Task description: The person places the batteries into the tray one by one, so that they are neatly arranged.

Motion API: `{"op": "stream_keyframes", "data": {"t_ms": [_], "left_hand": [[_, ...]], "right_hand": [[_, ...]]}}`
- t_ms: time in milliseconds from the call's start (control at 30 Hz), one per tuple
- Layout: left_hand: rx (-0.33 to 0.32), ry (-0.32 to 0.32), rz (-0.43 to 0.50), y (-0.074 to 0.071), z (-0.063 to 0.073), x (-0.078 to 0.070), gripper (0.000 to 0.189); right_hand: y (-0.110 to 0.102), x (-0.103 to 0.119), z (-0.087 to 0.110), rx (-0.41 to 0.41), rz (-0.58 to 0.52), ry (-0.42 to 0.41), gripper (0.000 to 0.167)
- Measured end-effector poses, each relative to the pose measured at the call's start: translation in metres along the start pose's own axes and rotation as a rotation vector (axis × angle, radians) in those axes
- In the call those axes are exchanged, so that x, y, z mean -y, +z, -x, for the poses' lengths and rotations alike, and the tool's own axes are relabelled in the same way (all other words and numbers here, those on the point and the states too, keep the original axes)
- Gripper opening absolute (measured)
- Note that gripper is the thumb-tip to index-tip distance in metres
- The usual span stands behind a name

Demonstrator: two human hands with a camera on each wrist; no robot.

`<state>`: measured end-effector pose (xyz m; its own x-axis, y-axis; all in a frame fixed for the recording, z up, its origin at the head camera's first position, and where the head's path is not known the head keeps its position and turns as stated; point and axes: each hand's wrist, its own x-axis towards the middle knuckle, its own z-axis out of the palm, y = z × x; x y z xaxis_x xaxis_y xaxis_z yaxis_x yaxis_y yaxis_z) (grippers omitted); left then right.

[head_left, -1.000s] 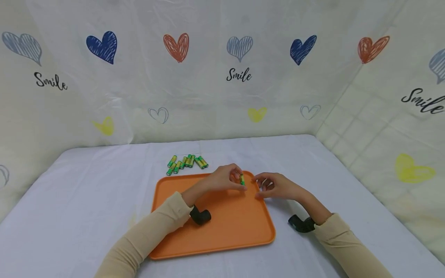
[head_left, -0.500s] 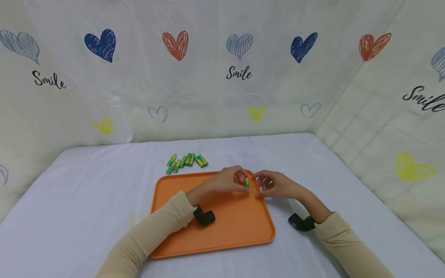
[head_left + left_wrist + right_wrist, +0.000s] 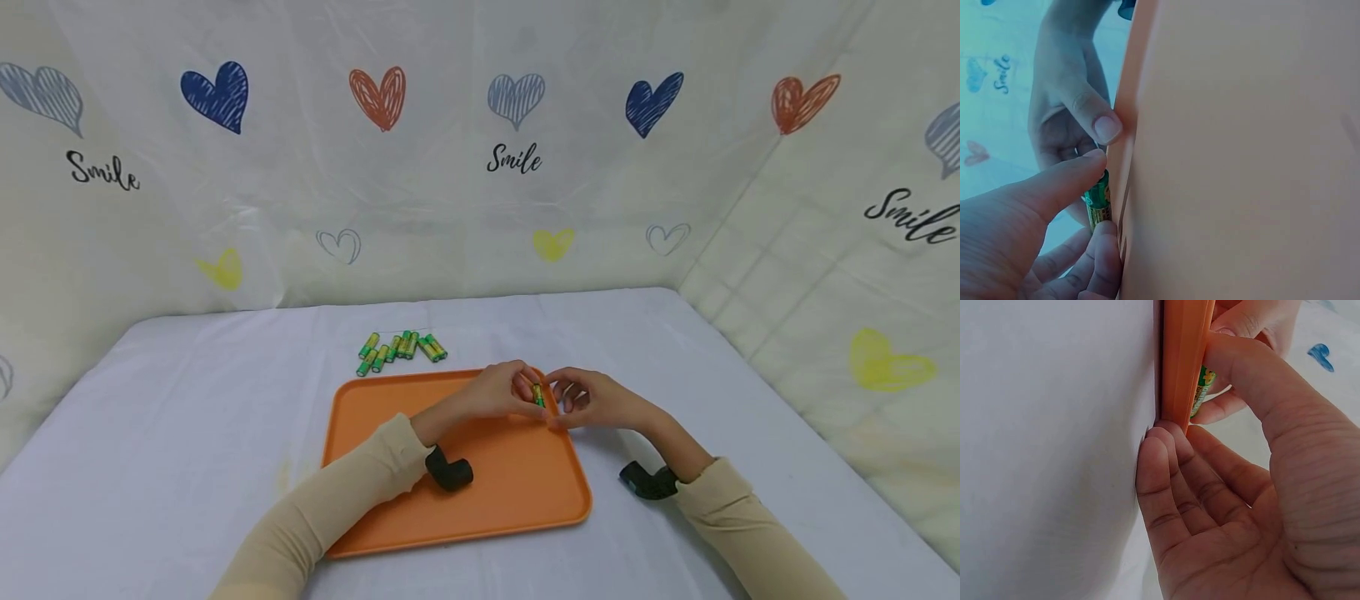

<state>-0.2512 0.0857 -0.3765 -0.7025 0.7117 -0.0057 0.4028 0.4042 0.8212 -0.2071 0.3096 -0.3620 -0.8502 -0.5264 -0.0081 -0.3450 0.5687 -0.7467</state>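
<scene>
A pale backdrop [image 3: 435,192] printed with hearts and "Smile" closes off the far side, behind a table under a white cloth [image 3: 187,433]. From the near left, a beige left sleeve [image 3: 330,500] reaches across an orange tray [image 3: 517,492]. Just past the tray's far rim, left of its middle, lies a loose cluster of green-and-yellow batteries [image 3: 380,358]. A black device [image 3: 450,473] sits at the left wrist.

Farther right, the left hand [image 3: 495,392] pinches a single battery [image 3: 538,395] between thumb and fingertips, close inside the tray's right rim, near its far right corner. The battery runs roughly along that rim; whether it touches the tray cannot be told.

Right of it, the right hand [image 3: 600,402] is at the same rim, fingers loosely bent and apart from the thumb, fingertips against the outer wall. A second black device [image 3: 648,482] and the right sleeve [image 3: 742,517] follow at the near right.
</scene>
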Motion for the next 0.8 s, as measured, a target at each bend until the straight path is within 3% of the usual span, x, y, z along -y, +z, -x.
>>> {"op": "stream_keyframes", "data": {"t_ms": [533, 800], "left_hand": [[-0.039, -0.051, -0.016, 0.0050, -0.0020, -0.0019, 0.051], [-0.036, -0.034, -0.012, 0.0035, -0.0025, -0.0014, 0.046]], "right_hand": [[0.0009, -0.0006, -0.0008, -0.006, -0.007, -0.021, 0.054], [0.0013, -0.0002, -0.0020, -0.011, -0.006, -0.032, 0.054]]}}
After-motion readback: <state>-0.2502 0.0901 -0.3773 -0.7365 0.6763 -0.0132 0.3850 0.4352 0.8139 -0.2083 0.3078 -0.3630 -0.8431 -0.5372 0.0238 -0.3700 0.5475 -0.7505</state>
